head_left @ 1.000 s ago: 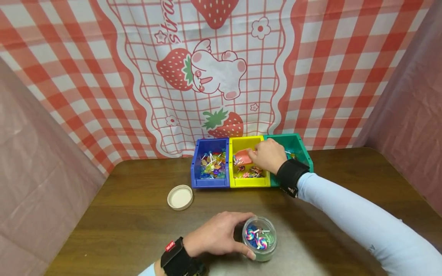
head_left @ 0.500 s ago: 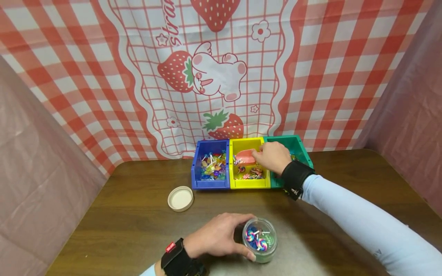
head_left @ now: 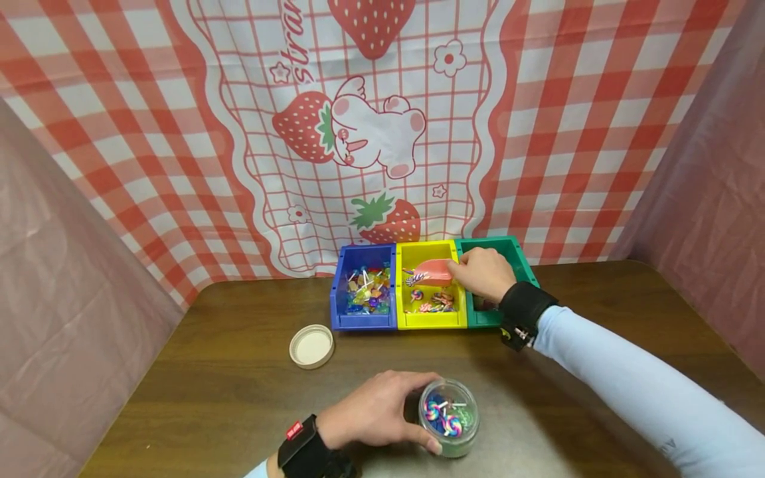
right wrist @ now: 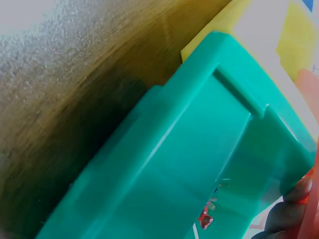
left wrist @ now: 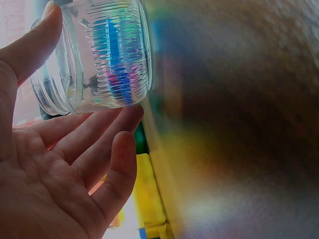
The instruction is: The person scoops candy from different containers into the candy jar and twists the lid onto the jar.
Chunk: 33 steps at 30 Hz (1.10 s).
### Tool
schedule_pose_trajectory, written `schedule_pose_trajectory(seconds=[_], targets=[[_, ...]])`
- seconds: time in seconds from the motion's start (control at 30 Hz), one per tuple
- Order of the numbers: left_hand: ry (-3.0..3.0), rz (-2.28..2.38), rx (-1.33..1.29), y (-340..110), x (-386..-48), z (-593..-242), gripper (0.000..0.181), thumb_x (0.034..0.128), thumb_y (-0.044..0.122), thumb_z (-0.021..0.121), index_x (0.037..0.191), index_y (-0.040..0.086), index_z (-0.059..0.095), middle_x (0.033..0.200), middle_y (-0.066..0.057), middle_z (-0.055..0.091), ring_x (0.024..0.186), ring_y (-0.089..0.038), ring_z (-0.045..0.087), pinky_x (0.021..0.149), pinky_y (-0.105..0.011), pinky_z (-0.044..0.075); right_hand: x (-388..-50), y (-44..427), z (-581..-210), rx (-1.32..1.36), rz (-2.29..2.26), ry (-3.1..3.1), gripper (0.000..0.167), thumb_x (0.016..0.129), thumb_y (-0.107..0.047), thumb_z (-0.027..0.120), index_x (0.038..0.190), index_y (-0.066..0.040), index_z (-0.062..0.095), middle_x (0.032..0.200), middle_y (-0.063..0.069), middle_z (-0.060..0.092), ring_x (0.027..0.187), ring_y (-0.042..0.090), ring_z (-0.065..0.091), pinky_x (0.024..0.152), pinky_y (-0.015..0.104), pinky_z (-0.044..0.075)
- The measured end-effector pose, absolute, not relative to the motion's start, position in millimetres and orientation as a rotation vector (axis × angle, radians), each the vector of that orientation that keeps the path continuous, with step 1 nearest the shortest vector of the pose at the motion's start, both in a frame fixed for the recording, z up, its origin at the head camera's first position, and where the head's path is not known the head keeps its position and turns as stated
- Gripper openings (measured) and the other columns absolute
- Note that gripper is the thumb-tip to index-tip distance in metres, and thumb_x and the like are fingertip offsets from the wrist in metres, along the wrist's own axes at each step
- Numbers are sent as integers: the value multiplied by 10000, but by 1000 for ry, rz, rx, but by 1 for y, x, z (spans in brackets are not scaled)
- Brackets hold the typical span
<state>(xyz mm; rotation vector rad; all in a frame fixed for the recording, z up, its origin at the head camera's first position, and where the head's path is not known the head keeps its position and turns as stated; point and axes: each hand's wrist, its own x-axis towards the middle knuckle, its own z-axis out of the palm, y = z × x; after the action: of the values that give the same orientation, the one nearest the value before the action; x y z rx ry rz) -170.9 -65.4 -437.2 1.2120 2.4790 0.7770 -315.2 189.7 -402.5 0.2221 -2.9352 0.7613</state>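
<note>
At the yellow bin (head_left: 431, 321), the right hand (head_left: 487, 273) pinches a scoop (head_left: 439, 273) bearing candies (head_left: 415, 278), while in front of that bin the left hand (head_left: 378, 408) clasps a jar (head_left: 459, 450).

Bare table (head_left: 382, 352) leaves passage between the jar (head_left: 459, 449) and the bins (head_left: 431, 321); the lid (head_left: 312, 346) obstructs the left. The left hand (head_left: 379, 408) blocks the jar's left side, the right sleeve (head_left: 645, 392) crosses the table's right, and a curtain (head_left: 388, 133) bounds the far side.
</note>
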Motion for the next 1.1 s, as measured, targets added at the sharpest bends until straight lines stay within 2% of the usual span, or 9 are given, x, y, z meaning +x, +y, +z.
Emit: schedule_pose_trajectory(seconds=[0.3, 0.6, 0.83, 1.1], targets=[[2475, 792, 1235, -66, -171, -439, 780, 766, 576, 797, 1396, 190, 545, 1249, 145, 626, 1135, -11, 553, 984, -280, 456, -307, 199, -399, 258, 915, -2946, 554, 1004, -461, 519, 568, -124, 462, 519, -6, 331, 456, 214, 393, 487, 301, 263], [2482, 788, 1230, -66, -171, -439, 792, 764, 581, 796, 1406, 194, 540, 1259, 140, 625, 1139, -11, 552, 983, -275, 454, -285, 211, -384, 306, 914, -2912, 571, 1003, -499, 524, 574, -129, 455, 523, -14, 306, 457, 219, 395, 490, 312, 287], [2466, 793, 1219, -66, -171, -439, 791, 766, 576, 797, 1406, 190, 539, 1250, 146, 626, 1130, -1, 552, 982, -271, 454, -257, 219, -375, 405, 893, -2914, 535, 984, -517, 557, 615, -129, 544, 536, -8, 410, 499, 208, 444, 488, 285, 309], [2448, 802, 1193, -65, -172, -439, 777, 772, 584, 787, 1403, 206, 536, 1248, 156, 621, 1126, 2, 548, 975, -279, 460, -216, 218, -368, 650, 821, -2803, 478, 943, -450, 663, 559, -212, 507, 512, -97, 369, 469, 123, 396, 474, 254, 294]])
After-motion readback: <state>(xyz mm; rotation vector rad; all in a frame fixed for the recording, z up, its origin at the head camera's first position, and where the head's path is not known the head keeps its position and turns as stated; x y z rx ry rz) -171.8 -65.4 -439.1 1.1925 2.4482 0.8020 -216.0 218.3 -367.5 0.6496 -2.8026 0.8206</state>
